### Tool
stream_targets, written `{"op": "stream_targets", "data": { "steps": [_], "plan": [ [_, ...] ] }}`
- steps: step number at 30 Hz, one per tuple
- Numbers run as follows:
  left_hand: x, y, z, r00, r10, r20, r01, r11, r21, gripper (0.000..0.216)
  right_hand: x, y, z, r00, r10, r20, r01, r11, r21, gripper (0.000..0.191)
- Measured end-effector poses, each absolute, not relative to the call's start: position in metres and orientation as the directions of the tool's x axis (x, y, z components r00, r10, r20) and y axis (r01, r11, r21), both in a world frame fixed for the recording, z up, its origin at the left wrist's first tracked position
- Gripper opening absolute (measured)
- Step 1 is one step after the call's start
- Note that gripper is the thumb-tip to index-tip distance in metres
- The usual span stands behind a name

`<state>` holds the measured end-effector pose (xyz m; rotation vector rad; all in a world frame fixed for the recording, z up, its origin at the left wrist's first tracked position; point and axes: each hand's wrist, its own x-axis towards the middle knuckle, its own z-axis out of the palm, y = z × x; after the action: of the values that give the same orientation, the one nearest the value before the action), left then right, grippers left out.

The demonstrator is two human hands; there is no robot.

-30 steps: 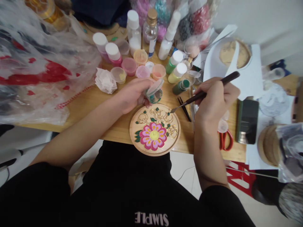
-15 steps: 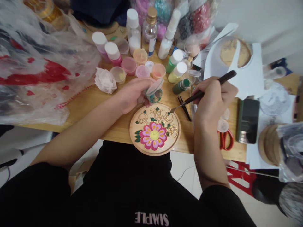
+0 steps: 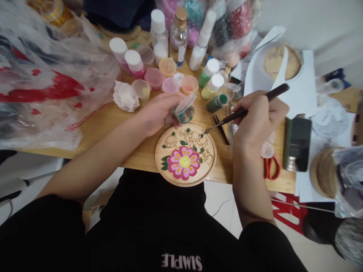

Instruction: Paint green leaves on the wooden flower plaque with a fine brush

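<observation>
A round wooden disc (image 3: 185, 155) lies at the table's near edge, painted with a pink flower, green leaves and gold outlines. My left hand (image 3: 160, 112) is closed round a small open pot of green paint (image 3: 185, 112) just above the disc; its lid hangs tilted. My right hand (image 3: 259, 119) grips a dark-handled tool (image 3: 246, 109), and the metal tip rests at the disc's upper right rim.
Several paint pots and bottles (image 3: 170, 71) crowd the back of the wooden table (image 3: 113, 124). Crumpled tissue (image 3: 125, 97) and plastic bags (image 3: 42, 79) lie left. A phone (image 3: 297, 143), red scissors (image 3: 270, 168), white paper (image 3: 286, 87) and wooden discs (image 3: 321, 173) lie right.
The tool's tip dipped slightly onto the disc and came back to the rim; the handle's end shifted a little. My left hand has stayed still.
</observation>
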<state>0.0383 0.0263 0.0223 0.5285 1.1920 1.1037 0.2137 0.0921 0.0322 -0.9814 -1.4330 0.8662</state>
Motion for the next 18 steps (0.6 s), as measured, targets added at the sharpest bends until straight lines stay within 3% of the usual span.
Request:
{"op": "stream_targets", "data": {
  "steps": [5,18],
  "plan": [
    [0.0386,0.0268,0.0233,-0.024,0.891,-0.454,-0.388,0.41,0.825,0.022,0.2163,0.0925,0.0306,-0.058,0.922,0.383,0.19,0.387,-0.903,0.029],
    [0.0376,0.0261,0.0232,-0.022,0.884,-0.468,-0.388,0.424,0.819,0.022,0.2159,0.09,0.0297,-0.116,0.947,0.301,0.185,0.318,-0.93,0.028]
  ]
}}
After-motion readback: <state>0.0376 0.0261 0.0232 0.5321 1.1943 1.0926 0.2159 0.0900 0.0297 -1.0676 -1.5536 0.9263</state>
